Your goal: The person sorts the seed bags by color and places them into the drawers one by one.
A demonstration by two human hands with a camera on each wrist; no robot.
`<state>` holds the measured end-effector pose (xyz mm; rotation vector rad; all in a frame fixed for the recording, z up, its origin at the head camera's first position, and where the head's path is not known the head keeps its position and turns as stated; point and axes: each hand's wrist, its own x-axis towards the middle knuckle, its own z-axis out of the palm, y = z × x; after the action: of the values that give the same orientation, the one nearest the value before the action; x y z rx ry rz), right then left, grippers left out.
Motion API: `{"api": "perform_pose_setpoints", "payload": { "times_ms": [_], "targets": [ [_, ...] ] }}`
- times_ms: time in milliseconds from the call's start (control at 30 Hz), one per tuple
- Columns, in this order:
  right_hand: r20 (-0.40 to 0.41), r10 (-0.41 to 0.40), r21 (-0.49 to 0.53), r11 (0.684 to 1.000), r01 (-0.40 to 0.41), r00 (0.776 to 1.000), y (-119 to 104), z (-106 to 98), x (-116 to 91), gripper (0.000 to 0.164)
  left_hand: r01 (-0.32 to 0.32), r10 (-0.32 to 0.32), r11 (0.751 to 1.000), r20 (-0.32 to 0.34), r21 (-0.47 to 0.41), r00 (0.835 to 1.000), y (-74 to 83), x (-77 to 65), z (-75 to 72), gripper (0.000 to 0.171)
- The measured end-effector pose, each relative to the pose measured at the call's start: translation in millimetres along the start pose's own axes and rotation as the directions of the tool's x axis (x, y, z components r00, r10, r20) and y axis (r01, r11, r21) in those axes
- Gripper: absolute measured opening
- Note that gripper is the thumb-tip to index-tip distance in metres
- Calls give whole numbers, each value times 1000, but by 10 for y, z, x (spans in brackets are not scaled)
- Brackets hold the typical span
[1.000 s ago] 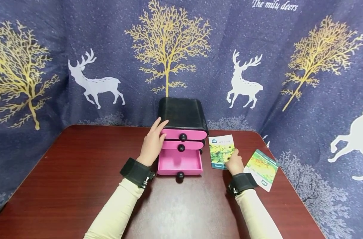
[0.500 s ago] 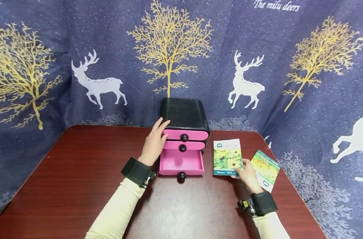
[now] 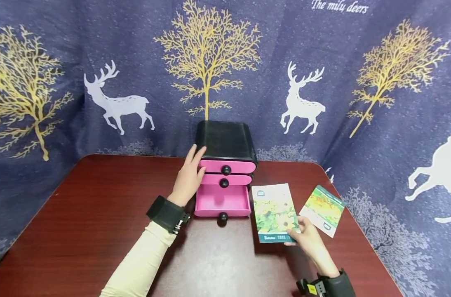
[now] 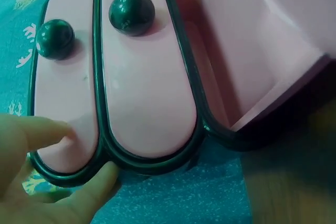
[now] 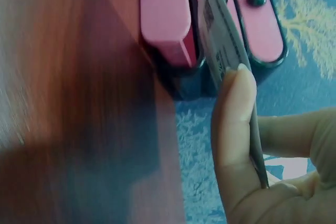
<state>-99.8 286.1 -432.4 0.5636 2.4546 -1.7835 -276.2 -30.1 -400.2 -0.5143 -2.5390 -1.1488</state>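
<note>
My left hand [image 3: 188, 179] rests on the left front corner of a small black cabinet [image 3: 225, 138] with pink drawers. Its fingers are spread straight, and the thumb touches the top drawer front [image 4: 71, 93] in the left wrist view. The bottom drawer [image 3: 221, 198] is pulled out and bare inside. My right hand [image 3: 307, 237] pinches a flower-pictured seed packet [image 3: 273, 212] by its lower right corner, thumb on one face and fingers on the other. The packet, seen nearly edge-on in the right wrist view, is lifted just right of the open drawer.
A second seed packet [image 3: 323, 210] with an orange and green picture lies on the brown table [image 3: 110, 214] to the right. Round black knobs [image 3: 223, 218] stick out from the drawers. Behind the table hangs a blue curtain [image 3: 166, 136] with deer and trees.
My right hand has taken the flowered seed packet off the table and brought it nearer and slightly left. The left hand stays at the cabinet corner.
</note>
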Motion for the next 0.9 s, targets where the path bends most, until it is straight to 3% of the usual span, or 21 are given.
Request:
{"api": "perform_pose_setpoints", "payload": {
  "times_ms": [133,267,367,467,533,667,700,767,800,900],
  "targets": [
    [103,-8,22,1000,6,995,4,37,-52,39,68,-73,988,-29,-140,997,-35,-84,-64,64],
    [280,-36,66,998,18,959,29,43,-65,41,152,-176,932,-46,-329,983,-28,-248,-169,56],
    [379,-44,105,994,5,924,34,93,-74,40,221,-228,909,24,-352,973,1,-386,-225,52],
    [445,-40,131,991,-21,895,15,193,-86,35,297,-241,884,191,-361,951,16,-548,-232,50],
    [474,-37,138,990,-33,880,-10,265,-95,31,353,-222,839,331,-414,917,29,-669,-211,47],
    [529,-42,158,986,-49,848,-63,393,-109,30,474,-99,685,574,-554,813,88,-905,-152,46],
    [542,-43,166,985,-56,839,-76,424,-108,31,491,-59,660,612,-569,789,105,-956,-137,47],
    [568,-42,179,981,-74,822,-97,491,-101,33,526,-1,620,670,-582,743,129,-1032,-106,51],
    [576,-36,180,980,-83,816,-106,527,-96,33,538,14,609,686,-583,728,138,-1060,-93,53],
    [604,-26,179,978,-104,797,-119,635,-79,33,576,-10,598,713,-558,701,140,-1096,-46,53]
  ]
}}
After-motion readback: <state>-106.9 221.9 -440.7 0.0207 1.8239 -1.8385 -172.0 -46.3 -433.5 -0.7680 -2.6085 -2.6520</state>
